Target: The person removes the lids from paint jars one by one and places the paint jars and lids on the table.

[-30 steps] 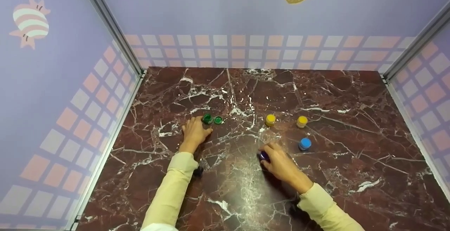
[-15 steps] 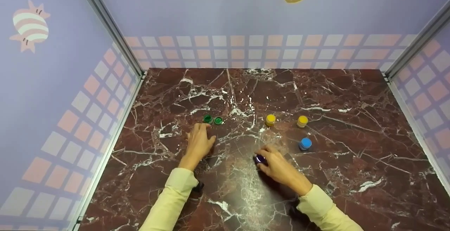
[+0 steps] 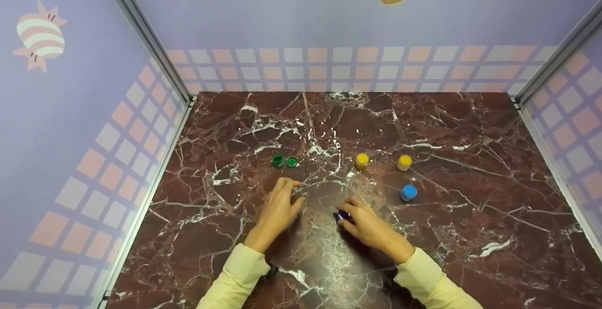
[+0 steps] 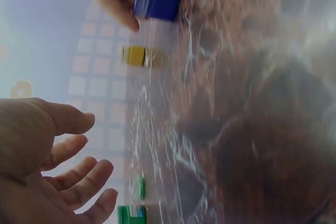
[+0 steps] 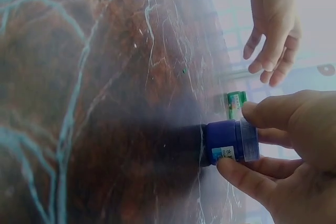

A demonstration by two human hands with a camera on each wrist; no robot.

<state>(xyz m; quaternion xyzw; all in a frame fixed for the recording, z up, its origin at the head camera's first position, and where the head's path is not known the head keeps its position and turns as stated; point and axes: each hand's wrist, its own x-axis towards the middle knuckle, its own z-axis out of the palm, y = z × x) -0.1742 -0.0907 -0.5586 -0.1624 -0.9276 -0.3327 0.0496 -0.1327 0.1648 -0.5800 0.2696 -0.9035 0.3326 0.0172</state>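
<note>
The right hand (image 3: 364, 224) pinches the purple jar (image 5: 231, 141) between thumb and fingers, and the jar's lid seems to be on. I can't tell if its bottom touches the surface (image 3: 320, 262). If the pinch gets too weak, the jar may slip and tip over. The left hand (image 3: 277, 208), to the left of the purple jar, holds nothing, its fingers loose and a bit apart. If the hands come together too fast, they could knock the jar down. To the left of the purple jar and farther back, the green pot (image 3: 278, 161) has no lid on, and the green lid (image 3: 292, 162) lies beside it. A careless bump there might tip the pot and spill what's inside.
</note>
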